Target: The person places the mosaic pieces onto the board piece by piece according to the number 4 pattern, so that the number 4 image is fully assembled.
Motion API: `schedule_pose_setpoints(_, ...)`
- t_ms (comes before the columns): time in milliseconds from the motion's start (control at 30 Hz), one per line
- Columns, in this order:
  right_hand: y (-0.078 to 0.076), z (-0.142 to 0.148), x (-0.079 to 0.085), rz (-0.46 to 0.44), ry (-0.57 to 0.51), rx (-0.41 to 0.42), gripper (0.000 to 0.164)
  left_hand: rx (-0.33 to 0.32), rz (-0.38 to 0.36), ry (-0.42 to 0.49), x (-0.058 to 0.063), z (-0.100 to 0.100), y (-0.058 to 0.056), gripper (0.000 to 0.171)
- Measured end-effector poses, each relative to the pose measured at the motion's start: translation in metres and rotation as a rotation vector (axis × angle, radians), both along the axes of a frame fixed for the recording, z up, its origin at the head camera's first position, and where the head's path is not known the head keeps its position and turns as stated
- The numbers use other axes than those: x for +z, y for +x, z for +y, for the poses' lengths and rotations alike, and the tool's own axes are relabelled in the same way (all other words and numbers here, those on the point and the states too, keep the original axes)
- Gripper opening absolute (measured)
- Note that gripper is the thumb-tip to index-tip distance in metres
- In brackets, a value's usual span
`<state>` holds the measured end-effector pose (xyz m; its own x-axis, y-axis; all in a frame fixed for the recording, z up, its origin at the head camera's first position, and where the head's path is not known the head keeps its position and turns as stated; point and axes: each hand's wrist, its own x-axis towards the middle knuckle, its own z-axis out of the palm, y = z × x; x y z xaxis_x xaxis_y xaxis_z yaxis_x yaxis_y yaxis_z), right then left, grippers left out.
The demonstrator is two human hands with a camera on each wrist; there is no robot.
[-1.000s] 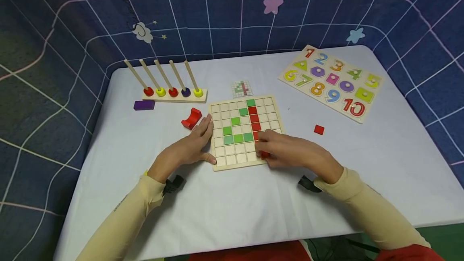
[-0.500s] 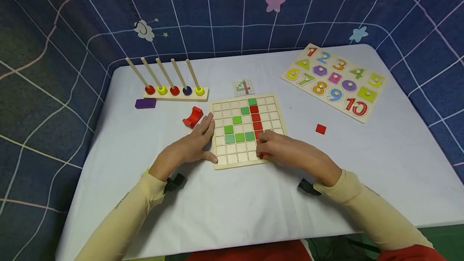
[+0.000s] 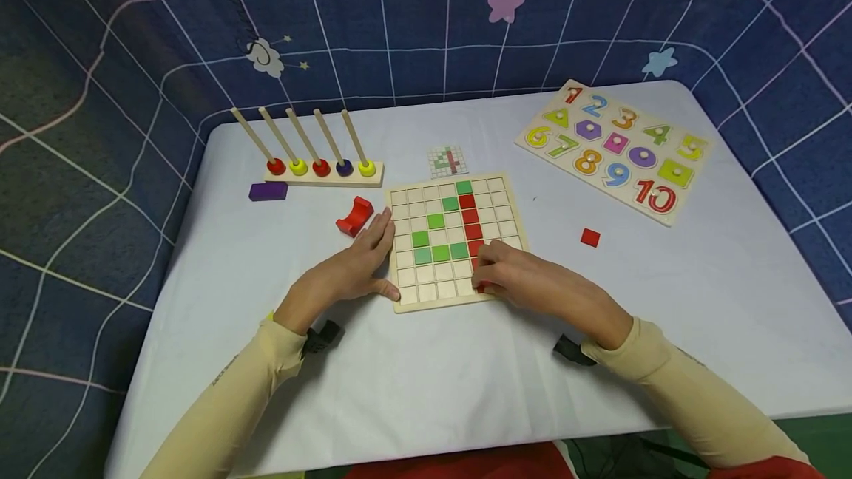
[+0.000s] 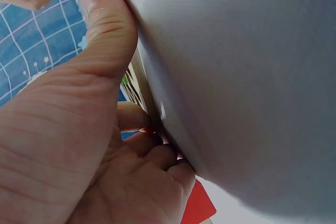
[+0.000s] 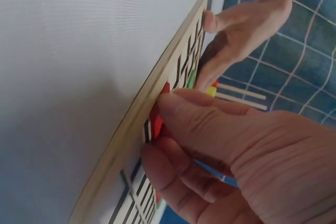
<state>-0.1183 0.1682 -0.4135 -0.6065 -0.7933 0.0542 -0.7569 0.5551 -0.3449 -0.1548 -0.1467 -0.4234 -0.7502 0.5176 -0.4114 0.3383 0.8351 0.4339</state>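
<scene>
The wooden grid board [image 3: 426, 293] lies on the white cloth with green square tiles and a column of red ones in its cells. My left hand [image 3: 349, 268] rests along the board's left edge, its thumb at the near left corner and its fingers spread up the side. At the lower end of the red column, my right hand [image 3: 526, 276] pinches a red square tile [image 5: 156, 119] between thumb and fingers. That tile touches the board at a cell near the front edge; in the head view the fingers hide most of it.
A pattern card [image 3: 448, 161] lies behind the board. A loose red tile [image 3: 589, 237] is to the right, below a number puzzle [image 3: 586, 103]. At left stand a peg stacker [image 3: 319, 178], a purple block [image 3: 268, 191] and a red curved block [image 3: 355, 216].
The red tile under my right fingers has settled lower into the grid, and my right hand has shifted only slightly. My left hand keeps its place at the board's edge.
</scene>
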Motion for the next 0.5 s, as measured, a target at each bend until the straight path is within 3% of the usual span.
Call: schedule_pose_setpoints(500,0.0,0.014,-0.001,-0.004,-0.005,0.048,0.018,-0.013,0.018,0.024,-0.003,0.0,0.0,0.126)
